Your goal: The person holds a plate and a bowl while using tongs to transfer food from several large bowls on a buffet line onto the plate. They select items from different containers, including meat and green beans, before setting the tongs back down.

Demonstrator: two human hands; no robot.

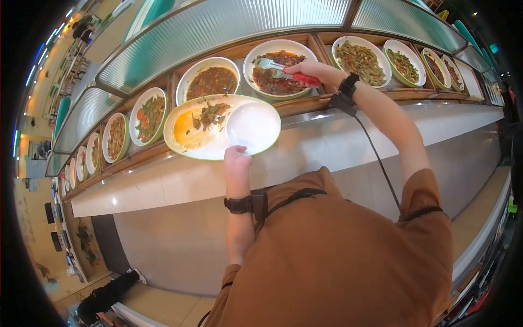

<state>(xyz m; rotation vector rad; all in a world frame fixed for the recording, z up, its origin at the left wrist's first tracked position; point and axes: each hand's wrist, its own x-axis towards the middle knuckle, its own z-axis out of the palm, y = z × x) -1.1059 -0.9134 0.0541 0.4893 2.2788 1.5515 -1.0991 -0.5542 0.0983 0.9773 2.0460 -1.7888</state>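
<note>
With its fingers closed on the near rim, my left hand [238, 158] holds an oval white plate [212, 143]. Bits of food and orange sauce lie on the plate's left side, and a round white dish [253, 128] sits at its right. My right hand [315, 72] grips red-handled tongs [298, 77], whose pale tips reach over a bowl of dark reddish food [278, 72]. The plate is in front of a bowl of brown-red stew [211, 83] and partly overlaps its near edge.
More bowls line the wooden-framed counter, including green-brown food [359, 62] to the right and orange-green food [150, 118] to the left. Ribbed glass [234, 32] rises behind them. A metal ledge [327, 128] runs along the front. Another person [106, 297] appears at lower left.
</note>
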